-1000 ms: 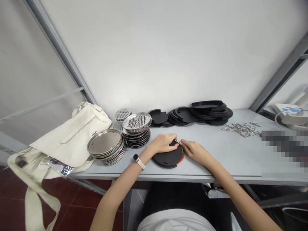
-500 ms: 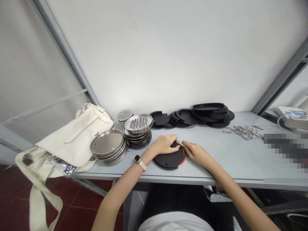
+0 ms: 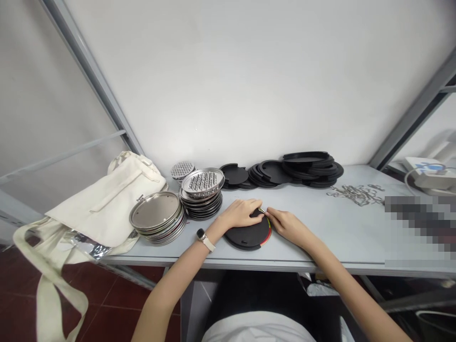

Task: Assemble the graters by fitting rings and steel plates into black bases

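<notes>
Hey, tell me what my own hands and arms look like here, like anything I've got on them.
Your left hand is ungloved, with a dark-faced watch on a pale strap at the wrist. Your right hand is also ungloved, with nothing visibly worn. No sleeves show along either arm.

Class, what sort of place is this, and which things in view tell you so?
Likely a small workshop or assembly station: metal grater discs stand stacked, black rimmed discs lie piled and small metal hardware is heaped, all on one grey table.
</notes>
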A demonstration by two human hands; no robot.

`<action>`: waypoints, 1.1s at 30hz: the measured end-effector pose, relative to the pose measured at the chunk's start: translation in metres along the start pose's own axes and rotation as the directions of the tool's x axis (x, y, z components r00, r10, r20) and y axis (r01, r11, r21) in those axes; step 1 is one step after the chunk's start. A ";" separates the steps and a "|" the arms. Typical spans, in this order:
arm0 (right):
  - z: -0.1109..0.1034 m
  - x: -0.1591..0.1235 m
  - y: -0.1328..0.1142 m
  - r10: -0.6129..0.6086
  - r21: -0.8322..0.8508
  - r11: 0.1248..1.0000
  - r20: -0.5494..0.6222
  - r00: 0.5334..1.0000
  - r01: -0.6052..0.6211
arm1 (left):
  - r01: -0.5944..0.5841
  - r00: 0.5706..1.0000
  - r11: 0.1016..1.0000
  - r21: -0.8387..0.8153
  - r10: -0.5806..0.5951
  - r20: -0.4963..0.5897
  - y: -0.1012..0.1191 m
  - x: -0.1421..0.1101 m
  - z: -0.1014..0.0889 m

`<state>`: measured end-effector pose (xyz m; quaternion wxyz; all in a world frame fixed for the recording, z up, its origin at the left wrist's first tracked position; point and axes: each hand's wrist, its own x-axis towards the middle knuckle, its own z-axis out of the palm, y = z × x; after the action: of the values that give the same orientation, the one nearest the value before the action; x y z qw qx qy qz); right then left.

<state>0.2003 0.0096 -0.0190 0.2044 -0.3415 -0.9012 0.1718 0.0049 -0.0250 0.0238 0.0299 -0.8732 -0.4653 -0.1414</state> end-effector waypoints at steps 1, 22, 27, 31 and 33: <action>0.000 0.000 -0.001 0.002 0.004 1.000 0.000 1.000 -0.002 | 0.010 1.000 1.000 -0.004 -0.010 -0.008 0.000 0.000 0.000; -0.002 0.001 -0.003 -0.014 0.025 1.000 0.001 1.000 0.014 | 0.025 0.999 1.000 0.002 -0.025 0.032 0.000 0.000 -0.002; -0.002 0.000 -0.004 -0.023 0.065 0.998 -0.003 1.000 0.024 | 0.014 0.999 0.999 0.041 -0.016 0.039 -0.002 0.000 0.001; -0.001 0.001 -0.003 -0.039 0.069 0.997 -0.012 0.999 0.039 | -0.004 1.000 0.999 0.034 0.003 0.023 -0.003 0.001 0.003; 0.000 0.001 -0.002 -0.039 0.070 0.997 -0.010 0.999 0.039 | -0.003 1.000 0.999 0.035 0.002 0.023 -0.003 0.001 0.004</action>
<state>0.1986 0.0087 -0.0175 0.2234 -0.3172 -0.9002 0.1976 0.0036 -0.0215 0.0204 0.0400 -0.8748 -0.4669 -0.1229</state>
